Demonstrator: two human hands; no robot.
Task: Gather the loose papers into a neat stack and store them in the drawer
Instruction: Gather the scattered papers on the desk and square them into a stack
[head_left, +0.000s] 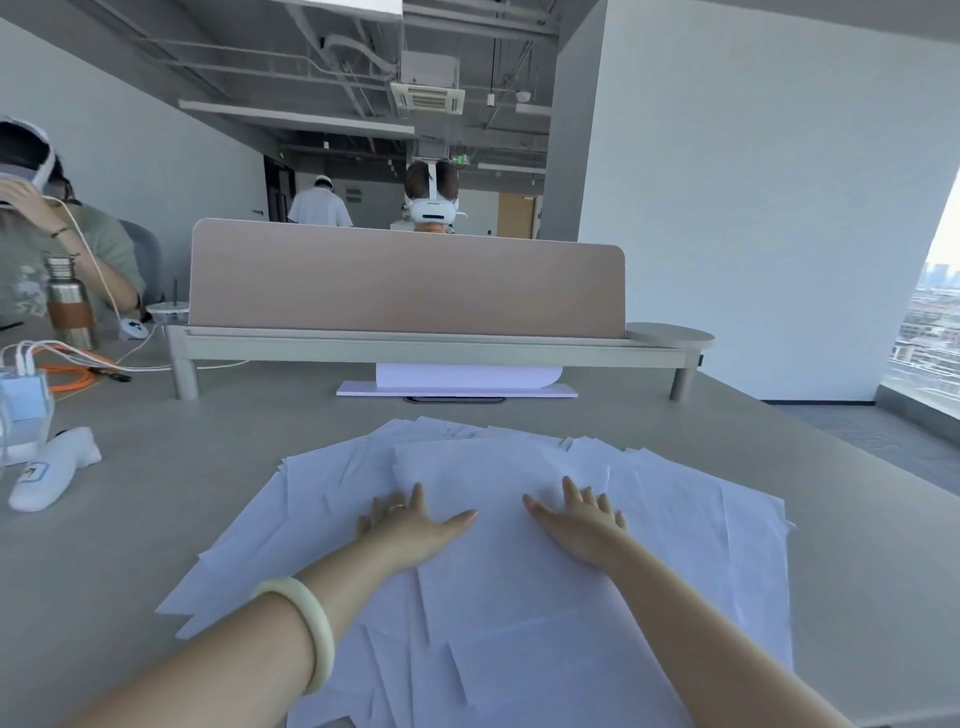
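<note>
Both my left hand (410, 525) and right hand (582, 525) lie flat, fingers straight, on loose papers (675, 519) fanned under and around my fingertips on the desk (156, 493); gathering stage, next sweep sheets inward.

I see a grey desk (182, 431) with a pink divider panel (405, 280) at its far side, white walls (753, 182) beyond, an open ceiling (291, 67) of bare pipes (an air-conditioning unit (428, 97) hangs there), and daylight from a window (932, 332) at right.
</note>
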